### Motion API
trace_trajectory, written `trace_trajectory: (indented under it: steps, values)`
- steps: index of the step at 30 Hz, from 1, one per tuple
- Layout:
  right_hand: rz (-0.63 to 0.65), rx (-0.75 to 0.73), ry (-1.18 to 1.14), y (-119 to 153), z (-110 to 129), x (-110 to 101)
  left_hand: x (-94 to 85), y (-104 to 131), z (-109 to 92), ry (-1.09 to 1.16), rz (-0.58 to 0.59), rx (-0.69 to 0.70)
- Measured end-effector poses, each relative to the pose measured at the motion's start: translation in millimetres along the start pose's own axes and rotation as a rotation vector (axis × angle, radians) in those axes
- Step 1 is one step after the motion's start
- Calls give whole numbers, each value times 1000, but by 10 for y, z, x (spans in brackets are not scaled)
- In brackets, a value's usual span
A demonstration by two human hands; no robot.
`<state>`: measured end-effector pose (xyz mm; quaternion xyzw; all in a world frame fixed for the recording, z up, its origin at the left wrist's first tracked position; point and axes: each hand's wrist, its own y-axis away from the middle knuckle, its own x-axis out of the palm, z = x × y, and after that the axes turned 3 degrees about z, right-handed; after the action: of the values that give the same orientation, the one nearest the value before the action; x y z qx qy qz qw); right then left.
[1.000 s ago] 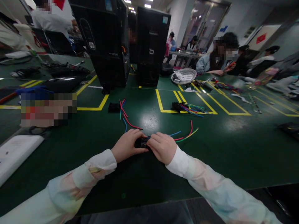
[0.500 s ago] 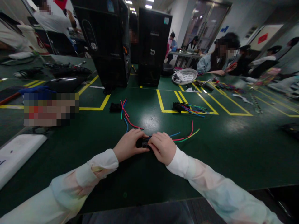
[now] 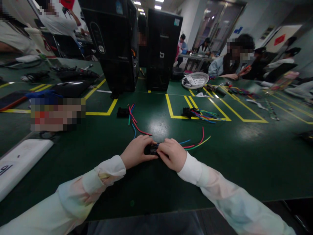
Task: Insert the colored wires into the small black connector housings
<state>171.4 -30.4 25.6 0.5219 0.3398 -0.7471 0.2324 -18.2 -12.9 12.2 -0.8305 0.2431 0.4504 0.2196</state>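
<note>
In hands (image 3: 137, 152), blk part (image 3: 153, 149); in wht basket (image 3: 205, 77), wht pcs (image 3: 198, 82).

Q-like logo (image 3: 161, 54) on right black tower (image 3: 158, 73), other lettering (image 3: 164, 36) unreadable

An electronics workshop or training rm, apparently: green bench (image 3: 244, 169) w/ yellow lines (image 3: 173, 116), two black PC towers (image 3: 164, 42), coloured wires (image 3: 199, 144) and a parts basket (image 3: 204, 77); ppl (image 3: 215, 68) seated across it, others at a table (image 3: 199, 58) in bkgd.
</note>
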Motion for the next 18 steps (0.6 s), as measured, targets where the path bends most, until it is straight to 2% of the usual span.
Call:
trace_trajectory:
  steps: [3, 11, 18]
  values:
    - [-8, -24, -52, -1, -38, 18, 10, -6, 5, -1, -6, 4]
    - [-69, 45, -151, 4, -35, 97, -4, -8, 5, -5, 9, 20]
    - [-36, 71, -102, -12, 19, 53, -15, -9, -11, 0, 3, 14]
